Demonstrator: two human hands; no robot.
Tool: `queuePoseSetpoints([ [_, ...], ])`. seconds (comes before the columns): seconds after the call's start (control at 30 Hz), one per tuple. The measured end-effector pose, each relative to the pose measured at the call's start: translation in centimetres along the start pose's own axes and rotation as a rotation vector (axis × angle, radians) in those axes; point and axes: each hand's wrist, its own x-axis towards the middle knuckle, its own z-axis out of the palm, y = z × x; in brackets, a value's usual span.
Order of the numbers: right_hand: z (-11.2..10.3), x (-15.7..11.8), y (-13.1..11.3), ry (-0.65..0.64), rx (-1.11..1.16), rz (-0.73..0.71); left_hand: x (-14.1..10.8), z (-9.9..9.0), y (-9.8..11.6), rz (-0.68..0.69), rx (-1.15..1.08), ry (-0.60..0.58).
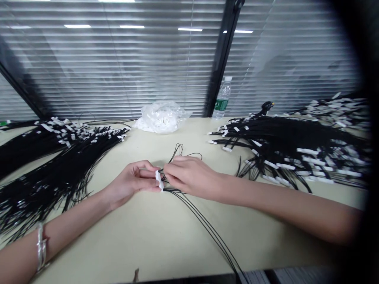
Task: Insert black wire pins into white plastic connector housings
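Note:
Near the middle of the table, my left hand [136, 179] pinches a small white connector [159, 180] between thumb and fingers. Just right of it, my right hand [189, 175] is closed around thin black wires beside the connector; its fingertips are partly hidden. Several black wires [204, 221] run from the connector's lower end, curving toward the table's front edge. Thin wire loops [178, 149] stick up behind my right hand.
Bundles of black wires with white connectors lie at the left [59, 165] and right [284, 138]. A clear plastic bag [162, 117] of white pieces and a bottle [222, 98] stand at the back, before blinds. The table [124, 244] is pale.

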Motion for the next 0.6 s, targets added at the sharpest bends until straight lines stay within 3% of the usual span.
queuePoseSetpoints([
  [0.2, -0.5, 0.1, 0.6, 0.017, -0.150, -0.080, 0.1, 0.2, 0.0, 0.010, 0.012, 0.000],
  [0.33, -2.2, 0.1, 0.5, 0.187, -0.308, -0.018, 0.3, 0.4, 0.0, 0.027, 0.020, 0.071],
  [0.4, -2.6, 0.0, 0.0, 0.206, -0.301, -0.003, 0.3, 0.4, 0.0, 0.042, 0.020, 0.091],
  [0.6, -1.4, -0.6, -0.5, -0.173, 0.039, 0.092, 0.3, 0.1, -0.1, 0.055, 0.046, 0.057],
])
